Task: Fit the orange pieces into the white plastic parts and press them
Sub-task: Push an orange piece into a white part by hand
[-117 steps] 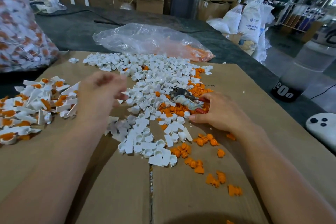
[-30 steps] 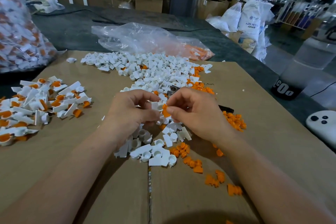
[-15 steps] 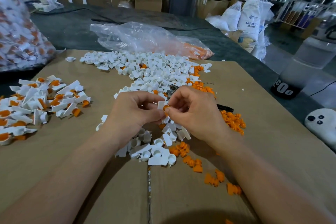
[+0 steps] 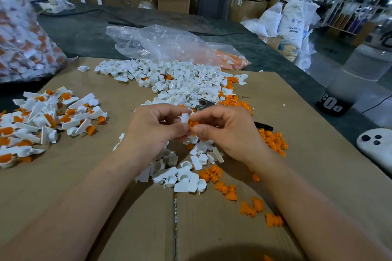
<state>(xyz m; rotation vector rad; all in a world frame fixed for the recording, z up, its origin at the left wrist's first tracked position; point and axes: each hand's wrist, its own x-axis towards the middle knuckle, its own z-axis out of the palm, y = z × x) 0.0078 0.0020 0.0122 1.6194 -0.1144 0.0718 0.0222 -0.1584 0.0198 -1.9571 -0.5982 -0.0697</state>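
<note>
Both hands meet at mid-frame: left hand point(image 4: 152, 131) pinches a white plastic part point(image 4: 185, 117) between thumb and curled fingers, while right hand point(image 4: 224, 131) pinches an orange piece point(image 4: 192, 123) against it, above the loose white pile point(image 4: 182, 85) on cardboard point(image 4: 297, 176).

Your table point(image 4: 84, 36) carries a clear bag point(image 4: 169, 44) and a cardboard sheet point(image 4: 307, 176) strewn with white plastic parts point(image 4: 186, 82), orange pieces point(image 4: 273, 140) and fitted ones point(image 4: 48, 116).

Left hand point(image 4: 152, 131), right hand point(image 4: 229, 133): curled fingers point(image 4: 199, 129) tip-to-tip.
</note>
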